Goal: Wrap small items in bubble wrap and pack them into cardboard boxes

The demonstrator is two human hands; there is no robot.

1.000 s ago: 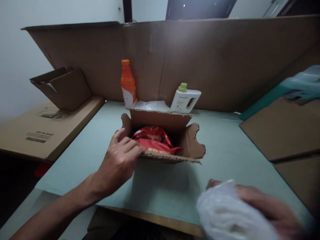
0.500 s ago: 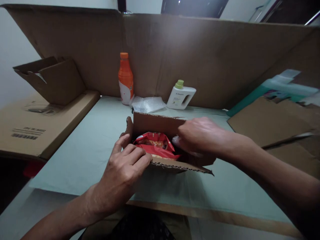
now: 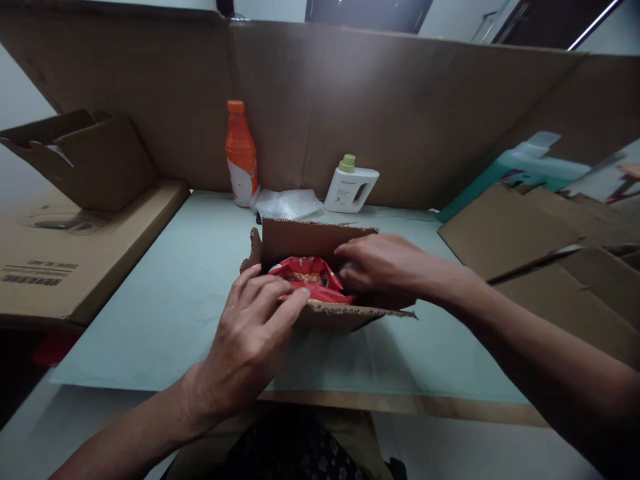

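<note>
**Two hands at an open carton on a pale green tabletop**

A small cardboard box (image 3: pixel 320 267) sits open near the front middle of the pale green table (image 3: pixel 165 300), with a red packet (image 3: pixel 307 279) lying inside it. The left hand (image 3: pixel 250 340) rests on the box's near left edge, fingers spread and loosely curved, gripping nothing. The right hand (image 3: pixel 383 267) reaches into the box beside the packet; its fingers are hidden, so I cannot tell what it holds.

Behind, a tall cardboard sheet (image 3: pixel 400 107) walls off the table. Against it stand an orange bottle (image 3: pixel 241 157) and a white jug (image 3: pixel 351 188), with bubble wrap (image 3: pixel 287 203) between them. Flattened cartons (image 3: pixel 65 240) lie at left, more cardboard pieces (image 3: pixel 505 230) at right.
</note>
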